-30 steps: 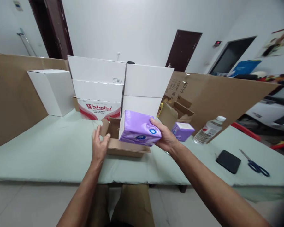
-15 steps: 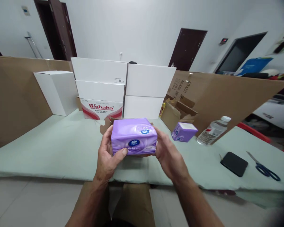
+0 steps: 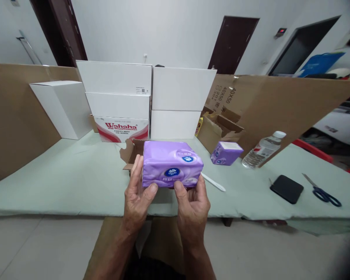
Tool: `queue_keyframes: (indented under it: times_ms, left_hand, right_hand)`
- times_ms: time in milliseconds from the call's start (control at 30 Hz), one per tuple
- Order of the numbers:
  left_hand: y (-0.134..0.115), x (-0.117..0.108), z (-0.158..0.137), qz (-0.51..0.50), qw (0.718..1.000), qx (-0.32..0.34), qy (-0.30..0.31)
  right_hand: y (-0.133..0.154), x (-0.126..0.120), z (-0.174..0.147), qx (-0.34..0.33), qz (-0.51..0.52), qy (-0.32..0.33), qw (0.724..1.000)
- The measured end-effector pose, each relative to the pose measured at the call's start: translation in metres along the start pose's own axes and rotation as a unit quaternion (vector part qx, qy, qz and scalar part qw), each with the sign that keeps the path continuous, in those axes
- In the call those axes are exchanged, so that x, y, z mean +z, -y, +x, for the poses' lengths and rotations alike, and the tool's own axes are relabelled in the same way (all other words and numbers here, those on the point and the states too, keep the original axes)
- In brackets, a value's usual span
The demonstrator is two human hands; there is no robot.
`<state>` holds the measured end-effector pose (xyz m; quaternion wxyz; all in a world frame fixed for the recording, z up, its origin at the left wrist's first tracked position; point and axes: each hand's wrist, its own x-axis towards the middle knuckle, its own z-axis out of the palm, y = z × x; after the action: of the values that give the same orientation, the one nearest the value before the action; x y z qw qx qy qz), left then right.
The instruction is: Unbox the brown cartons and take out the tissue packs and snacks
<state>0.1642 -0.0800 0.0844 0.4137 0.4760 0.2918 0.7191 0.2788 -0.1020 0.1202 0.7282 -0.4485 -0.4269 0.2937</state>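
A purple soft pack of tissues (image 3: 172, 163) with a blue oval Vinda label is held up over the near part of the table. My left hand (image 3: 138, 198) grips its left end, thumb on the front face. Around the lower right corner my right hand (image 3: 192, 204) is closed, its thumb also on the front. Behind the pack stands a small open brown cardboard box (image 3: 131, 151), mostly hidden by it. A white, slim handle-like item (image 3: 214, 182) lies on the table just right of the pack; its other end is hidden.
White boxes (image 3: 175, 124) and a Wahaha carton (image 3: 121, 130) line the back. To the right are a second purple tissue pack (image 3: 226, 153), an open brown box (image 3: 218, 130), a water bottle (image 3: 264, 149), a black flat case (image 3: 287, 189) and scissors (image 3: 322, 192).
My right hand has moved from the pack's right side to its lower front corner, thumb now on the front. The pack sits slightly further right, and the white item has come into view.
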Motion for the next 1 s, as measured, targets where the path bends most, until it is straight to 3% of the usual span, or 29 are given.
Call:
queue_keyframes:
  times_ms: [233,500,733,867,1000]
  left_hand:
    - [-0.01,0.004,0.004,-0.087,0.996,-0.031,-0.001]
    - [-0.007,0.004,0.002,-0.077,0.996,-0.041,-0.011]
    - [-0.004,-0.005,0.008,-0.073,0.997,0.015,0.024]
    - [-0.007,-0.015,0.013,-0.08,0.997,0.005,0.022]
    - [-0.019,-0.032,0.013,-0.093,0.994,-0.04,-0.043]
  right_hand:
    - [-0.002,-0.002,-0.008,-0.024,-0.034,0.003,0.999]
    - [0.001,-0.002,-0.008,-0.038,-0.031,-0.004,0.999]
    - [-0.001,-0.007,-0.006,-0.023,-0.023,-0.02,0.999]
    - [-0.001,-0.002,-0.017,-0.041,-0.024,0.013,0.999]
    - [0.002,-0.008,-0.023,-0.116,-0.042,0.101,0.987]
